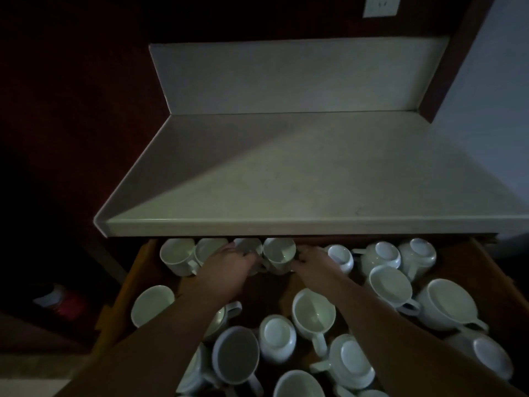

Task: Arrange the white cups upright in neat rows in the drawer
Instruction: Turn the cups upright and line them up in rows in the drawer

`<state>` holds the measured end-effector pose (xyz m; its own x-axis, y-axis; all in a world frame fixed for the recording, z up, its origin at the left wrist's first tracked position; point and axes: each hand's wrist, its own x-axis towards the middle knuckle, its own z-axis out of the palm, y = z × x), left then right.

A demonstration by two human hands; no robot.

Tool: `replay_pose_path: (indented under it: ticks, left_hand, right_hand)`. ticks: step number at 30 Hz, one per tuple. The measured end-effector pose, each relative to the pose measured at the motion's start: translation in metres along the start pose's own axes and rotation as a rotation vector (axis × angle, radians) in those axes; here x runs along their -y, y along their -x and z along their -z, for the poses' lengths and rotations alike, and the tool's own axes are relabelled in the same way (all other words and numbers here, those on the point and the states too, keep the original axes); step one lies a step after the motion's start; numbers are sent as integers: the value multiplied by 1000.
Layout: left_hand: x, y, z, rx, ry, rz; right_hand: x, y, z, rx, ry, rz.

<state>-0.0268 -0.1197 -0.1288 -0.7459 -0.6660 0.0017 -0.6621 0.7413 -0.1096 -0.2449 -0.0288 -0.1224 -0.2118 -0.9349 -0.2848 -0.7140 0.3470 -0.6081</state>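
An open wooden drawer (143,270) under the counter holds several white cups. A row of upright cups stands at its back left, starting with one cup (177,256) and ending with another (279,253). My left hand (229,267) reaches into this row and closes around a cup (248,246) that my fingers partly hide. My right hand (313,266) touches the right side of the row's last upright cup. Further right, cups lie upside down (386,253). Nearer to me, cups lie jumbled, some tilted (313,313), some inverted (279,336).
A pale countertop (300,179) with a backsplash overhangs the drawer's back edge. The scene is dim. A dark cabinet side and floor lie at left, with a red and white object (61,302) on the floor. A wall outlet (379,5) sits at the top.
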Motion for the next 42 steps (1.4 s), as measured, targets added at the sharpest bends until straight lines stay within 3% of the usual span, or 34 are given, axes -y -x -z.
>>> replay_pose_path:
  ticks: [3, 7, 14, 21, 33, 38, 42]
  left_hand:
    - [-9, -1, 0, 56, 38, 58]
    - [-21, 2, 5, -64, 215, 107]
    - [-60, -3, 18, -120, 275, -55]
    - [-70, -3, 12, -78, 227, -47]
    - [-56, 4, 32, -66, 566, 125]
    - [-41, -6, 46, 31, 574, 98]
    - [-44, -13, 71, 83, 708, 74]
  right_hand:
    - [5, 7, 7, -1, -64, -16]
    - [4, 15, 23, -15, -34, -62]
    - [-29, 37, 61, -289, 240, -114]
    - [-34, 39, 49, -180, 510, -84]
    - [-37, 65, 54, -183, 414, -66]
    - [-31, 100, 82, -229, 287, -56]
    - [-23, 125, 106, -299, 143, -48]
